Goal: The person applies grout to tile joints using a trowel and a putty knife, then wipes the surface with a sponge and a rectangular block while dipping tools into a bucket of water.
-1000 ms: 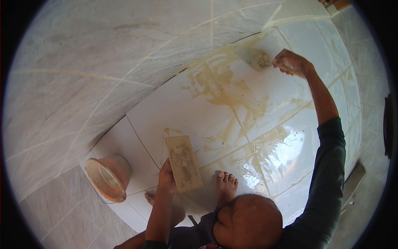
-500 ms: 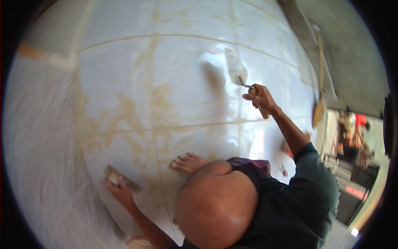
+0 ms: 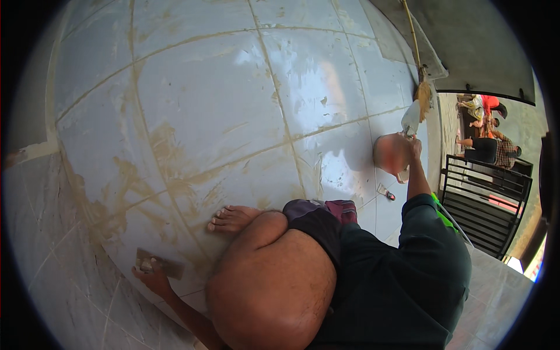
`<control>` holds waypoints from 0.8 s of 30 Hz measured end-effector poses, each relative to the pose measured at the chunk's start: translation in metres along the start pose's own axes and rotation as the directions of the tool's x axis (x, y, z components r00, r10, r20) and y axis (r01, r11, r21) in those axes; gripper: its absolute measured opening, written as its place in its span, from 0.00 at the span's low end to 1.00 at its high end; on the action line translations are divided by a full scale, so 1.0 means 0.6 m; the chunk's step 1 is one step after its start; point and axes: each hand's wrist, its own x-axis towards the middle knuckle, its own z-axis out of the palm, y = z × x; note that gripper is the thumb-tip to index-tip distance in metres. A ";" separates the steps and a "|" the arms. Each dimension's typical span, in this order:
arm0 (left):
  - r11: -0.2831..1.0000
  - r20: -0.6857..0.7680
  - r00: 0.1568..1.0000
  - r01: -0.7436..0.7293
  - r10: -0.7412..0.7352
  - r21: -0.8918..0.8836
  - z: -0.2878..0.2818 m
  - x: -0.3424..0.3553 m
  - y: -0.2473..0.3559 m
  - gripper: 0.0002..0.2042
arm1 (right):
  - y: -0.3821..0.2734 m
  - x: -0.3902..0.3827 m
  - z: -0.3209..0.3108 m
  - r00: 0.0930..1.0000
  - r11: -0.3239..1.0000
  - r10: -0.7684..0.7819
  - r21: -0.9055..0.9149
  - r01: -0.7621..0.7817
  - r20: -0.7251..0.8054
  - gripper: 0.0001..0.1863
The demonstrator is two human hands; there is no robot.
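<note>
My left hand (image 3: 153, 279) is closed round the handle of a flat rectangular finishing trowel (image 3: 174, 269), low over the tiles at the lower left. Out to the right, my right hand (image 3: 415, 149) grips a pointed trowel (image 3: 410, 118) with its pale blade angled up and away. That hand is at the edge of a round bucket (image 3: 389, 153) with a reddish tint; its contents are hard to make out. Beneath spreads a white tiled floor (image 3: 216, 111), its joints and some faces smeared with tan grout. My bare foot (image 3: 233, 219) rests on the tiles.
A small tube (image 3: 385, 191) lies near the bucket. Beyond it a straw broom (image 3: 424, 98) lies along the wall. A black metal gate (image 3: 484, 201) stands at the right, with several people behind it. Grey marbled tiles (image 3: 64, 274) border the left side.
My right hand has swung with the pointed trowel from above the middle tiles to the bucket at the right. The left hand keeps the finishing trowel, slightly lower. The view has shifted.
</note>
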 end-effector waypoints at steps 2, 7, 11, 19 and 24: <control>1.000 -0.060 0.998 -0.012 0.013 0.017 -0.013 0.002 0.020 0.40 | -0.019 0.007 0.025 0.996 0.996 -0.083 -0.042 0.081 -0.040 0.33; 0.996 -0.068 0.997 0.018 -0.024 -0.084 -0.034 -0.012 0.057 0.39 | -0.057 0.046 0.042 0.965 0.971 -0.137 -0.164 0.176 0.225 0.19; 0.977 -0.057 0.989 0.121 -0.133 -0.177 -0.047 -0.023 0.065 0.38 | -0.044 0.085 -0.024 0.987 0.968 -0.153 0.211 0.139 0.054 0.17; 0.975 -0.151 0.978 0.117 -0.146 -0.186 -0.076 -0.013 0.013 0.36 | -0.401 -0.078 -0.266 0.936 0.719 -0.231 0.694 -0.019 0.265 0.10; 0.995 -0.284 0.957 0.041 -0.067 -0.095 -0.092 -0.021 0.083 0.36 | -0.599 -0.212 -0.276 0.848 0.685 -0.453 0.716 0.134 0.275 0.10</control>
